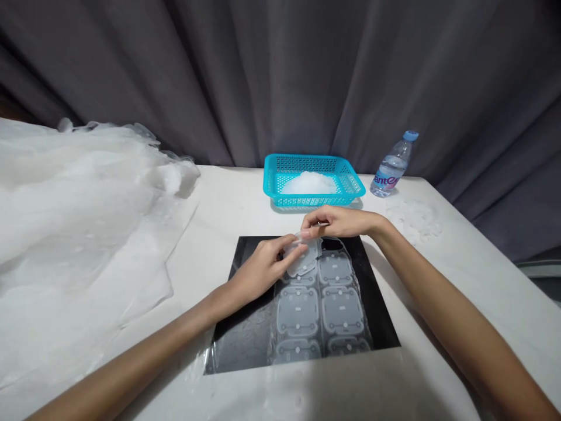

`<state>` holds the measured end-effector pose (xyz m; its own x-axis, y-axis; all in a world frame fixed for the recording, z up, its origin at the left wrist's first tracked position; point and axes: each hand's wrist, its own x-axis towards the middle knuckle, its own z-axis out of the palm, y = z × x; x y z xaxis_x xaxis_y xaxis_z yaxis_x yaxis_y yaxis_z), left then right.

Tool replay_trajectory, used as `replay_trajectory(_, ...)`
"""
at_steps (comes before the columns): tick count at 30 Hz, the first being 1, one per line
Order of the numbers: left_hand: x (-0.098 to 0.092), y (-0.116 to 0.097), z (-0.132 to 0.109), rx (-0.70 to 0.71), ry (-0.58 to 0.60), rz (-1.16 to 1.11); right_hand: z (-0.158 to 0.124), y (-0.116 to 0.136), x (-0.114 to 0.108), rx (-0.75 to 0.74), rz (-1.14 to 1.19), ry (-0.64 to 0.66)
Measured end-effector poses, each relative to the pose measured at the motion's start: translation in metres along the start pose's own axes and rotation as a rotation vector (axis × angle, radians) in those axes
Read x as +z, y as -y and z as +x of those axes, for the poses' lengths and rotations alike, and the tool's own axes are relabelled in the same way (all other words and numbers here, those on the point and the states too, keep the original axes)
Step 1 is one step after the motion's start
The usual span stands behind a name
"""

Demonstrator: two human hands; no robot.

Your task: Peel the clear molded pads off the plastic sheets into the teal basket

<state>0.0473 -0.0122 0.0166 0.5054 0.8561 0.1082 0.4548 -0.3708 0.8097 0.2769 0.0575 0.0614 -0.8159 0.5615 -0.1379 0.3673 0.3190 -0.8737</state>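
A translucent sheet [298, 311] with rows of rounded-square pieces lies on a black mat [381, 318]. Near the mat's far edge, one rounded-square piece [304, 261] is raised over the sheet. My left hand [263, 263] pinches this piece at its left side, thumb and fingers on it. My right hand [335, 222] is closed at the piece's top edge, its fingertips pressed together there. Just right of the piece, a dark gap shows in the sheet's top right part.
Behind the mat stands a blue basket [357, 190] with white translucent material [309, 183]. A water bottle [390, 169] is to its right, with thin clear scraps [414, 221] before it. Large translucent sheets [79, 234] are heaped at the left. A grey curtain [280, 76] hangs behind.
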Motion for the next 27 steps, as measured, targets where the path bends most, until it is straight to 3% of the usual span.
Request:
replay_trajectory(10,0.002,-0.004,-0.005,0.200,-0.047,0.285,0.004,-0.005,0.001,-0.029,-0.021,0.023)
replay_trajectory(13,0.004,0.002,-0.006,0.383,-0.088,0.501,0.006,-0.006,0.003,-0.013,-0.096,0.022)
replay_trajectory(16,0.007,0.003,-0.011,0.674,-0.096,0.695,0.010,-0.012,0.008,0.030,-0.308,-0.064)
replay_trajectory(19,0.011,-0.004,-0.019,0.806,-0.070,0.628,0.014,-0.022,0.014,0.086,-0.487,-0.220)
replay_trajectory(21,0.010,-0.008,-0.022,0.698,-0.110,0.466,0.015,-0.028,0.015,0.096,-0.498,-0.268)
replay_trajectory(24,0.004,-0.010,-0.019,0.347,-0.190,0.174,0.013,-0.029,0.010,0.087,-0.469,-0.249)
replay_trajectory(27,-0.003,-0.005,-0.010,0.068,-0.164,-0.076,0.005,-0.023,0.000,0.061,-0.407,-0.259)
